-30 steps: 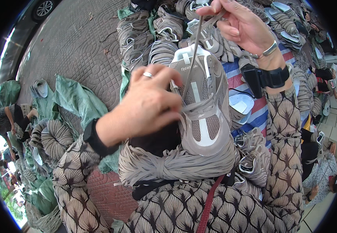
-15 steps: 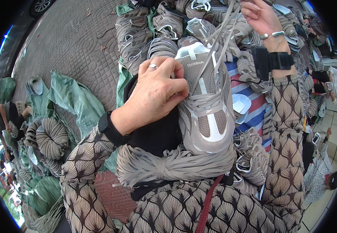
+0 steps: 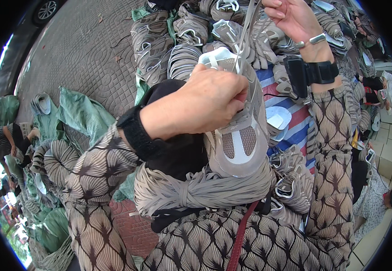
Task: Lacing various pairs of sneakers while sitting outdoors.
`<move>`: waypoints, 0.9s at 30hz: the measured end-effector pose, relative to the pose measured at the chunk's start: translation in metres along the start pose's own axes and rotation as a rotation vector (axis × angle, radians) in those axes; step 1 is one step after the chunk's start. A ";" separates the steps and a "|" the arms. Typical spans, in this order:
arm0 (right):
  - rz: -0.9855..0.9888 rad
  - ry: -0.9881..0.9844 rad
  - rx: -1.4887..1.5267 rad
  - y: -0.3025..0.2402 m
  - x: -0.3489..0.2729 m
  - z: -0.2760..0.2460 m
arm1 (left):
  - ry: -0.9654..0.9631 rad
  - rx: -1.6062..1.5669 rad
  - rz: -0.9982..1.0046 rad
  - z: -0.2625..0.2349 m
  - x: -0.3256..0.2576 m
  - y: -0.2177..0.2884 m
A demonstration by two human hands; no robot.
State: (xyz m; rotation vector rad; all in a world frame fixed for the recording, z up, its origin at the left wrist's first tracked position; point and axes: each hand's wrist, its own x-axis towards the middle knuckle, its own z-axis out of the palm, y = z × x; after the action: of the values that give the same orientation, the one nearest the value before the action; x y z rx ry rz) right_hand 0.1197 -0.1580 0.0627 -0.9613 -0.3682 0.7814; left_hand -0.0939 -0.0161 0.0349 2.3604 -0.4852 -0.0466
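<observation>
A grey-beige sneaker [image 3: 239,156] with white stripes on its toe and tongue lies on my lap, toe toward me. My left hand [image 3: 212,97] is closed over its lacing, knuckles up; the fingertips and whatever they pinch are hidden. From the shoe's upper part, grey shoelaces [image 3: 247,34] rise taut to the top edge of the picture. My right hand [image 3: 293,18] is raised there with curled fingers gripping the laces, its foremost fingertips cut off by the edge. A thick tied bundle of flat grey laces [image 3: 205,189] lies under the sneaker's toe.
Rows of similar sneakers [image 3: 153,49] lie ahead and to the right. Striped sheeting [image 3: 295,122] with white insole-shaped pieces [image 3: 278,118] is right of the shoe. Green sacks [image 3: 83,110] and more shoes lie at left on the paving. Other people are at both sides.
My left hand has moved right across the sneaker, from its side edge onto the lacing, and turned knuckles up. My right hand has shifted slightly left and up, drawing the laces more upright.
</observation>
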 end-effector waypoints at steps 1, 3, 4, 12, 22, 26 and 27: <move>0.001 -0.017 0.007 0.001 0.000 -0.001 | -0.091 -0.016 -0.027 -0.004 0.002 0.002; 0.000 -0.039 0.018 0.002 0.000 0.001 | -0.120 -0.027 0.011 -0.001 0.005 -0.001; 0.001 -0.024 0.026 0.003 0.001 0.002 | -0.121 -0.023 0.008 0.000 0.004 -0.002; -0.036 -0.045 0.027 0.005 -0.001 -0.004 | 0.120 0.204 0.028 0.011 -0.021 0.012; -0.050 -0.075 0.066 0.006 -0.001 -0.004 | 0.263 0.423 0.023 0.030 -0.046 0.008; -0.057 -0.075 0.047 0.005 -0.005 -0.004 | 0.251 -0.084 -0.067 0.028 -0.044 0.006; -0.058 -0.070 0.042 0.004 -0.007 -0.004 | 0.149 -0.191 -0.131 0.026 -0.043 0.007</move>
State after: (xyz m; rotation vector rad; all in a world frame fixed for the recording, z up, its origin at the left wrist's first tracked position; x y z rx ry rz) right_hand 0.1161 -0.1640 0.0572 -0.8820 -0.4373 0.7686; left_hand -0.1408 -0.0219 0.0157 2.1857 -0.2422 0.0223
